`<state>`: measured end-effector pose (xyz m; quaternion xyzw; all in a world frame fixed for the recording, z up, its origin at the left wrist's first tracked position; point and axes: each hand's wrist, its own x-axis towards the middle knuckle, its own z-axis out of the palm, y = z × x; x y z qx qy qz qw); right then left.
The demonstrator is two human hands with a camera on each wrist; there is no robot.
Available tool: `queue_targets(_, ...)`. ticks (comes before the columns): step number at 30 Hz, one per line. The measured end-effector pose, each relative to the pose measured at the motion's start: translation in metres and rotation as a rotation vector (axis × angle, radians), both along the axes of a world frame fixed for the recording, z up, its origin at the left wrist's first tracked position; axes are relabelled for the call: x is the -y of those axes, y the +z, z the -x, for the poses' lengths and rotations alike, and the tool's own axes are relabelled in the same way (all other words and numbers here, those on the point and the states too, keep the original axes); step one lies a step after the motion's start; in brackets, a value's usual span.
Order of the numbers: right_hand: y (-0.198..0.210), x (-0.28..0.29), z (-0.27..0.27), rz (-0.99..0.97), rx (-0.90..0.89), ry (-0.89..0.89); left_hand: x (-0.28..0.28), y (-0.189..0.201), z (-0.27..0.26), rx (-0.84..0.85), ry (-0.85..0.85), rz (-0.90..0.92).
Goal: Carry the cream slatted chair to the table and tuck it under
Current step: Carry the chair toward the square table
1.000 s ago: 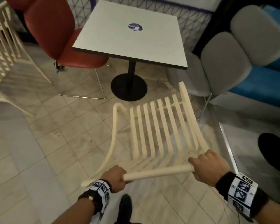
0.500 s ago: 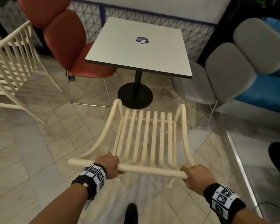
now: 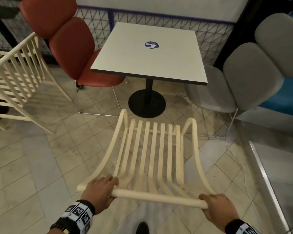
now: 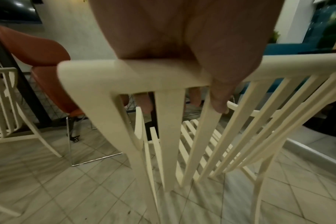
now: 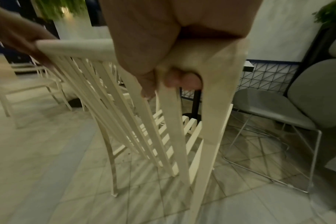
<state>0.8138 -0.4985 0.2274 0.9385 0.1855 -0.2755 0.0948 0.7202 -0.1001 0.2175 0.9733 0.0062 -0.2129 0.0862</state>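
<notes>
The cream slatted chair (image 3: 153,154) faces the square white table (image 3: 150,53), its seat front close to the table's black round base (image 3: 146,103). My left hand (image 3: 101,190) grips the left end of the chair's top rail (image 3: 157,198), and my right hand (image 3: 216,208) grips the right end. In the left wrist view my left hand (image 4: 182,60) curls over the chair (image 4: 163,136), the fingers behind the rail and the thumb on a slat. The right wrist view has my right hand (image 5: 163,57) wrapped round the corner of the chair (image 5: 163,121).
A red padded chair (image 3: 71,48) stands at the table's left side, a grey one (image 3: 235,81) at its right. A second cream slatted chair (image 3: 19,78) stands at far left. A metal floor strip (image 3: 267,183) runs on the right. My shoe (image 3: 142,228) shows below the rail.
The chair has swung round from a skewed angle to square with the table and come closer to its base. Both hands have kept their hold on the top rail.
</notes>
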Motion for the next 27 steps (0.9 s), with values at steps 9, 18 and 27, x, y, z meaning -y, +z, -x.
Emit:
queue_targets(9,0.009,-0.022,-0.013,-0.239,-0.145,0.082,-0.009,0.003,-0.024,-0.237,-0.047,-0.127)
queue_targets(18,0.027,-0.043,-0.045,-0.161,-0.175,-0.045,-0.025,0.019,-0.059,-0.311,-0.054,-0.198)
queue_targets(27,0.019,-0.091,-0.138,-0.065,-0.048,0.021,-0.082,0.030,-0.164,-0.228,0.000,-0.247)
